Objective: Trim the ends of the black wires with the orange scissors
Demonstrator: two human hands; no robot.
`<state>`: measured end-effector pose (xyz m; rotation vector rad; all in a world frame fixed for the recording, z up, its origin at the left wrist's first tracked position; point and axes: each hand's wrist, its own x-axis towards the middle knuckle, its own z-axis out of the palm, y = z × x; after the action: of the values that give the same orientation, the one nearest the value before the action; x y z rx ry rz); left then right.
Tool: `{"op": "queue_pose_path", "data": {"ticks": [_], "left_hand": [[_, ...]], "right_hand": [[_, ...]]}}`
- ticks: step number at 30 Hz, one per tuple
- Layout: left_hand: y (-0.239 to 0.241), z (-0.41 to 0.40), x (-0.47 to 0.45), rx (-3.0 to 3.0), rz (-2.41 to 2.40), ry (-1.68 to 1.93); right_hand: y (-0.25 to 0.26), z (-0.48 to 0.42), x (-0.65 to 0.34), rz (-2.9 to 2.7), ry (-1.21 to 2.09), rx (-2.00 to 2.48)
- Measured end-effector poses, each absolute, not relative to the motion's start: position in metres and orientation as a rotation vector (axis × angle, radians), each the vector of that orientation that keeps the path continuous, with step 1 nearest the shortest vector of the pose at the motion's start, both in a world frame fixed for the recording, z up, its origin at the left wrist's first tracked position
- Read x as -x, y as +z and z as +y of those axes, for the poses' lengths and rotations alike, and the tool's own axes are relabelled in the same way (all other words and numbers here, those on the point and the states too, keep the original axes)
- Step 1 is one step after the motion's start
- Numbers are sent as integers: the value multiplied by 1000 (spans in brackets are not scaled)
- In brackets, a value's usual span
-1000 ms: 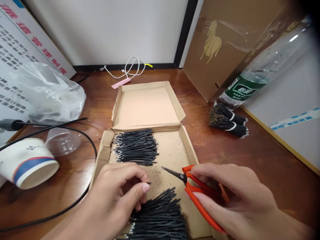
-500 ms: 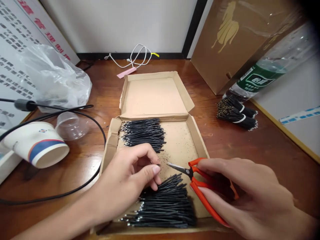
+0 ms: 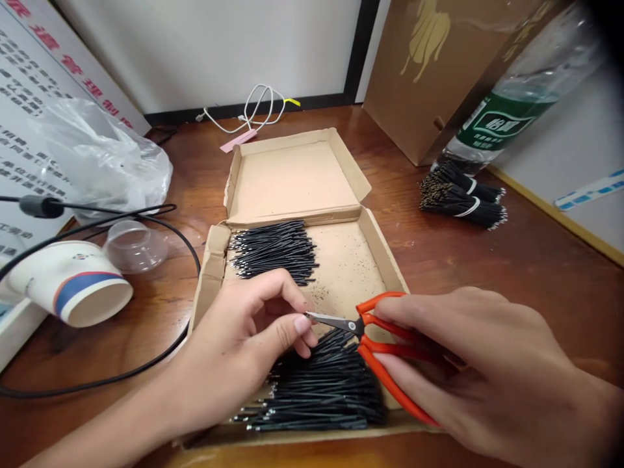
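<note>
My left hand (image 3: 251, 341) is pinched on a thin black wire piece, its tip barely showing at my thumb and forefinger. My right hand (image 3: 480, 364) grips orange-handled snips (image 3: 377, 348); their metal tips touch the wire end at my left fingertips. Both hands hover over an open flat cardboard box (image 3: 385, 250). A near pile of black wire pieces (image 3: 324, 390) lies under my hands. A second pile of wire pieces (image 3: 273, 250) lies at the box's far left.
Two banded bundles of black wires (image 3: 461, 195) lie right of the box by a green-labelled bottle (image 3: 507, 110) and a tall carton (image 3: 429, 71). On the left lie a tipped paper cup (image 3: 73, 289), a clear lid (image 3: 134, 247), a plastic bag (image 3: 97, 159) and a black cable (image 3: 160, 351).
The snips have moved left until their tips meet the wire end at my left fingertips. The view has shifted, so the box sits lower and fuller in frame.
</note>
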<state>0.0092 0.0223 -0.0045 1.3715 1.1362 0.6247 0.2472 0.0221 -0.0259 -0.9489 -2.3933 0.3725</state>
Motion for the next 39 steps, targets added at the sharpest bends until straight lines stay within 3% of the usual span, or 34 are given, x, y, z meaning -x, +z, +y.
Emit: {"op": "queue_pose_path", "data": {"ticks": [39], "left_hand": [[-2, 22, -8, -1472, 1199, 630]], "right_hand": [[-29, 24, -248, -2347, 368, 848]]}}
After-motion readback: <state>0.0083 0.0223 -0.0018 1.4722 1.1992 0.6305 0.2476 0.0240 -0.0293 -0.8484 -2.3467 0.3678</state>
